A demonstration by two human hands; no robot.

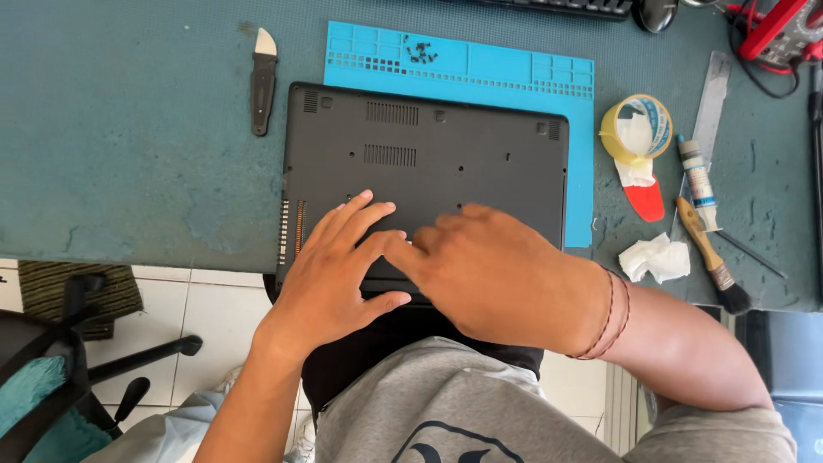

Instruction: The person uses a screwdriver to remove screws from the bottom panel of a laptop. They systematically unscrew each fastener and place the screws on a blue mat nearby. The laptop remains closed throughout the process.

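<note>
Two open hands, left and right, flat on one upturned laptop, gripping nothing.

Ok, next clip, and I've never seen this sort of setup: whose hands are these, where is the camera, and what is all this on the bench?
There is one picture, taken by a camera worn on a person's head and looking down, so the two bare hands are that person's own. The left hand and the right hand both lie flat on a dark laptop turned underside up; neither grips anything. The laptop rests partly on a blue work mat, with small screws in one of its trays, on a green-topped table. To the left lies a prying tool. To the right are a roll of tape, a small tube, a brush, a crumpled tissue and a metal ruler.
</note>
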